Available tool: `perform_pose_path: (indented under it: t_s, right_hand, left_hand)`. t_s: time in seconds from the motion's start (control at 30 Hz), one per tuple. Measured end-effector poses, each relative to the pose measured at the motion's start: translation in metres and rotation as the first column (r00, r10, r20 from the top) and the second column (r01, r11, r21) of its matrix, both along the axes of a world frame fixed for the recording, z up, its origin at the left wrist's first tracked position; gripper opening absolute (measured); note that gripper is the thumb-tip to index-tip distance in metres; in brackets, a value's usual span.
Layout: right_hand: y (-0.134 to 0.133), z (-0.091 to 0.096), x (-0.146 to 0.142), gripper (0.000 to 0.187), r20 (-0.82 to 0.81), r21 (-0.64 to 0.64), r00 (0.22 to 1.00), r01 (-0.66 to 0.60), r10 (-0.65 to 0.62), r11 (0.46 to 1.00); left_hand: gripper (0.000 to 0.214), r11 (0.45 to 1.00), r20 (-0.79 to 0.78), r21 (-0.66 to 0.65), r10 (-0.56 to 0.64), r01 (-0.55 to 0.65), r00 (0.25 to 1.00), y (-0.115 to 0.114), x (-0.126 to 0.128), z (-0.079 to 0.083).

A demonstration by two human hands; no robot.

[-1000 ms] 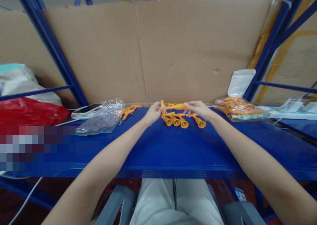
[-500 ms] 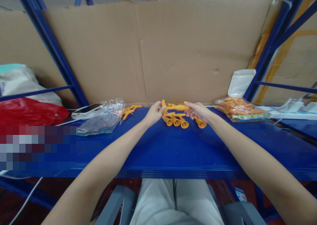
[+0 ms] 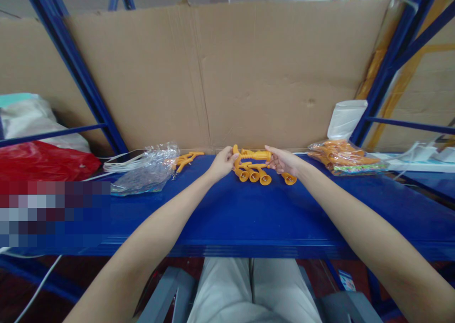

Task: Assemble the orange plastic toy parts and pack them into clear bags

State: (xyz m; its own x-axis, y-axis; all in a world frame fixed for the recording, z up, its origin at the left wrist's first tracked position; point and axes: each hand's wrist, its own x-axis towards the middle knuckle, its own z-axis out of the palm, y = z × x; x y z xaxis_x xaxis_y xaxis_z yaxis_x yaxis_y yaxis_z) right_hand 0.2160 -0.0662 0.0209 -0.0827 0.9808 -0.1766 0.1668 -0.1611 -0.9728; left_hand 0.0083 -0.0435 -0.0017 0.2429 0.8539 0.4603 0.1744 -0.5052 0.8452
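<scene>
My left hand [image 3: 223, 163] is closed in a pinch on a curved orange plastic piece [image 3: 236, 150] standing up at its fingertips. Close to its right, my right hand [image 3: 279, 160] has its thumb and fingers closed on the end of a ribbed orange plastic tube [image 3: 254, 155], held level. Whether the tube and the curved piece join cannot be made out. Below them, several orange horn-shaped pieces [image 3: 253, 176] lie in a row, flared mouths facing me. Another horn-shaped piece [image 3: 289, 179] lies under my right hand, partly covered by it.
Branching orange pieces [image 3: 188, 159] lie left on the blue shelf [image 3: 249, 219], beside a clear plastic bag [image 3: 149, 171] and white cables. A bag of orange parts [image 3: 341, 157] sits right, near a white power strip [image 3: 419, 162]. Cardboard [image 3: 249, 76] backs the shelf; blue posts flank it.
My right hand has shifted very slightly and covers more of the separate horn-shaped piece. Both hands keep their holds, and the pieces on the shelf stay put.
</scene>
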Motion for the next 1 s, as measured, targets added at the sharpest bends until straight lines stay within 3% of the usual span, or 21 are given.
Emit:
perform_pose_path:
  t_s: [0.17,0.43,0.67,1.0]
  right_hand:
    - [0.000,0.000,0.009,0.045,0.023,0.082,0.999,-0.029,0.027,0.996]
    - [-0.001,0.002,0.018,0.015,0.067,0.207,0.988,-0.153,0.142,0.966]
    - [-0.002,0.002,0.016,0.012,0.081,0.214,0.985,-0.168,0.154,0.962]
    - [0.001,-0.001,0.014,0.019,0.221,0.342,0.970,-0.175,0.102,0.923]
  left_hand:
    - [0.010,0.996,0.003,-0.091,-0.003,0.003,1.000,-0.002,-0.001,0.002]
    - [0.011,0.992,-0.006,-0.122,0.033,-0.034,0.999,-0.006,-0.001,0.006]
    - [0.010,0.991,-0.009,-0.127,0.032,-0.033,0.999,-0.006,-0.001,0.007]
    - [0.008,0.993,-0.013,-0.116,0.012,-0.014,1.000,-0.004,-0.002,0.006]
